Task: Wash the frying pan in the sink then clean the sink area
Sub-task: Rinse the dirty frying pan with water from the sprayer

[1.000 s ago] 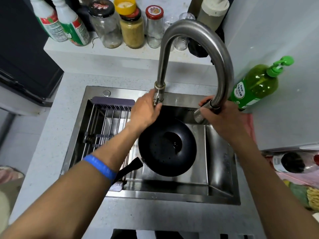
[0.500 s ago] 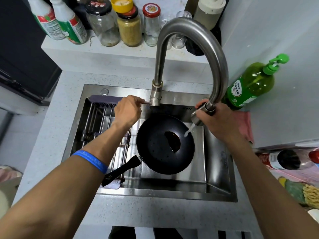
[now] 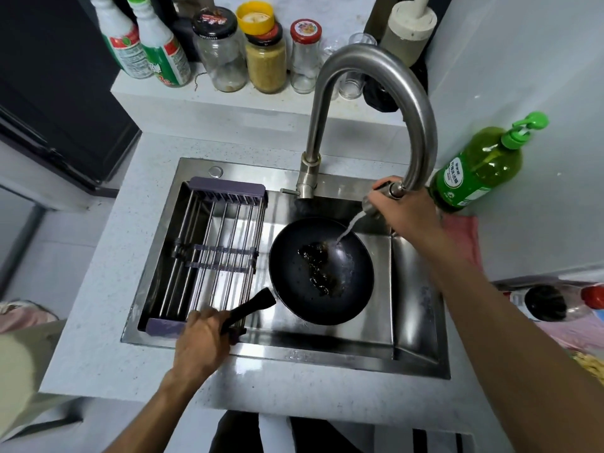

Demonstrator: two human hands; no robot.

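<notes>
Left hand (image 3: 199,338) now off the tap lever, clenched on the frying pan (image 3: 322,271) handle, handle pointing lower-left; right hand (image 3: 403,209) grasping the spout head.

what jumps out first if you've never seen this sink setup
The tall curved faucet arching over the sink, its spray head held by the right hand and running water into the black pan with dark residue. The left hand grips the pan handle. A green soap bottle stands at right.

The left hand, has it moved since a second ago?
Yes. The left hand has left the lever at the curved steel tap's base and come toward the sink's near edge, gripping the black frying pan's handle.
</notes>
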